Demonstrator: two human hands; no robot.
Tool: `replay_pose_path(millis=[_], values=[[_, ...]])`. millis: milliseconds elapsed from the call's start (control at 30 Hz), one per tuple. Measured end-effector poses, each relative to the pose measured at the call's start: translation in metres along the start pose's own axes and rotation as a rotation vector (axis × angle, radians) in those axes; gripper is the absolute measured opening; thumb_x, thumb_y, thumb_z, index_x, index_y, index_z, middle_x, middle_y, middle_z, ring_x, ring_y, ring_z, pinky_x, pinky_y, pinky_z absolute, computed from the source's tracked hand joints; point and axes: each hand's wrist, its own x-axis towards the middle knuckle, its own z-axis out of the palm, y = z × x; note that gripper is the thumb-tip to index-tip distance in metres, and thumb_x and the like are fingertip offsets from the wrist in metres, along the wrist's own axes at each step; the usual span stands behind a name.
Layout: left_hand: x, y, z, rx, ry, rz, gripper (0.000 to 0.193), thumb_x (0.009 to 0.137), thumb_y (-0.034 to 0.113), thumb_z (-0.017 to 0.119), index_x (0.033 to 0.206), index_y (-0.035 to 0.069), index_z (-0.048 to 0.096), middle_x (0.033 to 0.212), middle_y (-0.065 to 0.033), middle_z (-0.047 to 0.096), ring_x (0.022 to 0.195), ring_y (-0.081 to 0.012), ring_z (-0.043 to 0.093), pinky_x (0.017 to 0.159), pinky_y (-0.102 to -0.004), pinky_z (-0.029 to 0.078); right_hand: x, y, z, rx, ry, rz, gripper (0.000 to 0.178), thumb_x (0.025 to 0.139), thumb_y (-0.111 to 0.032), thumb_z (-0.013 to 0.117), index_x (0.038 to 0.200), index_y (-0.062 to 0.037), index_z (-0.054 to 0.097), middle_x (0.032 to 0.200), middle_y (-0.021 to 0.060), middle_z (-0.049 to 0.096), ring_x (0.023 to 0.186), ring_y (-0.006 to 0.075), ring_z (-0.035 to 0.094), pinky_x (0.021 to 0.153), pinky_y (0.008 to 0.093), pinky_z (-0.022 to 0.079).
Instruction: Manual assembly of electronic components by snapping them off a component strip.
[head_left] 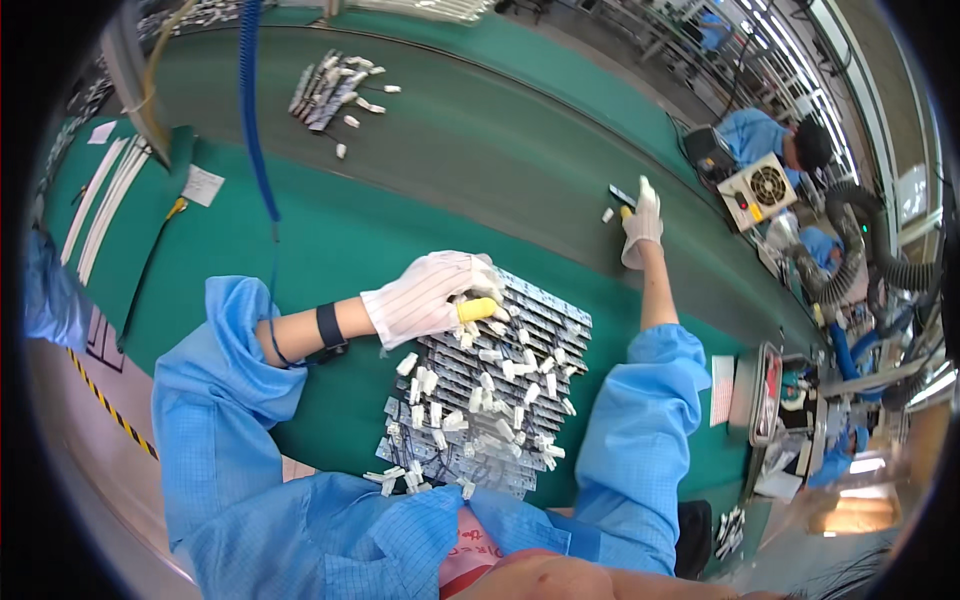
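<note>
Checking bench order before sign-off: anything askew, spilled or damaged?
Mildly askew: the white connectors by the left hand lie jumbled over the strips, pointing every way, though the strips themselves mostly line up. No obvious spill or damage; fine detail is too small.

Green worktable, dark belt, pale floor, yellow-black stripe, bright lights

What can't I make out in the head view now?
Left hand, head view: any grip is hidden by the hand itself.
Right hand, head view: contact with the dark strip too small to tell.
Strip pile, head view: surfaces beneath white connectors are covered.
Blue clothing, head view: cut off at left edge.
</note>
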Motion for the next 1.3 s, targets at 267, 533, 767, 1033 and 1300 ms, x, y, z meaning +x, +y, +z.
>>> replay_pose_path(millis=[267,533,767,1033,1300], values=[[-0.012,0.042,-0.037,-0.292,0.314,-0.331,0.056,0.094,0.039,0.055,0.137,0.005,0.044,0.124,-0.0144,0.06,0.123,-0.0281,0.052,0.106,-0.0396,0.037,-0.082,-0.137,-0.089,0.86,-0.514,-0.262,0.033,0.075,-0.005,0.07,0.107,0.001,0.063,0.1,0.0112,0.067,0.087,0.0255,0.067,0.079,0.0346,0.053],[-0.026,0.106,-0.015,-0.285,0.181,-0.34,0.038,0.077,0.02,0.077,0.11,0.005,0.065,0.114,-0.0132,0.064,0.087,-0.0236,0.066,0.08,-0.0343,0.053,-0.241,-0.157,-0.153,0.821,-0.313,-0.581,0.068,0.071,-0.013,0.083,0.129,-0.0053,0.049,0.101,0.0088,0.064,0.086,0.0202,0.064,0.079,0.0318,0.053],[-0.034,0.099,0.008,-0.067,0.294,-0.109,0.041,0.075,0.025,0.078,0.11,0.008,0.067,0.11,-0.0144,0.064,0.089,-0.0281,0.065,0.079,-0.0358,0.051,-0.268,-0.15,-0.176,1.38,-0.871,0.227,0.05,0.087,-0.02,0.069,0.127,0.0006,0.049,0.089,0.0084,0.062,0.072,0.0073,0.057,0.05,0.0183,0.041],[-0.041,0.103,0.011,-0.356,0.286,-0.193,0.046,0.072,0.031,0.078,0.111,0.008,0.068,0.109,-0.0145,0.066,0.098,-0.0284,0.065,0.084,-0.0351,0.051,-0.275,-0.141,-0.171,1.34,-0.731,0.061,0.043,0.087,-0.019,0.07,0.121,0.0025,0.053,0.091,0.0107,0.065,0.074,0.0118,0.061,0.059,0.0215,0.046],[-0.04,0.095,0.011,-0.244,0.303,-0.094,0.046,0.073,0.038,0.075,0.106,0.007,0.069,0.102,-0.0107,0.07,0.103,-0.0288,0.064,0.086,-0.0371,0.05,-0.278,-0.142,-0.166,1.328,-0.718,0.051,0.05,0.085,-0.027,0.073,0.12,0.0029,0.053,0.096,0.0129,0.065,0.078,0.0149,0.064,0.071,0.0256,0.05]])
